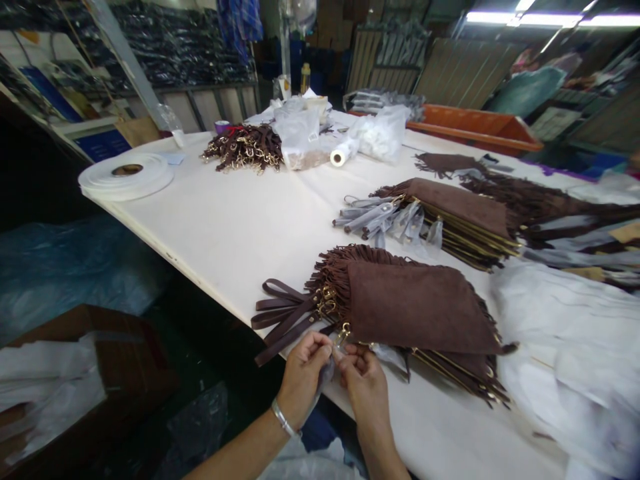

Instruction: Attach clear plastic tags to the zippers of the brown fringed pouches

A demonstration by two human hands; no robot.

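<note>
At the table's near edge, my left hand [306, 373] and my right hand [364, 383] meet with fingertips pinched close together. Between them is a piece of clear plastic wrap [339, 347], just below a gold clasp [344, 331]. The clasp hangs at the corner of a stack of brown suede pouches [415, 303] with fringe and gold zippers. Several brown wrist straps [287, 310] with gold clips fan out left of the stack. Both hands look closed on the wrap; the fingers hide part of it.
Behind lies a second pouch stack [463, 203] with plastic-wrapped straps [370, 217]. A pile of clip straps [245, 148], a white tape roll [126, 175] and plastic bags [383, 133] sit farther back. White sheets [575, 353] lie right; a cardboard box [135, 360] stands below left.
</note>
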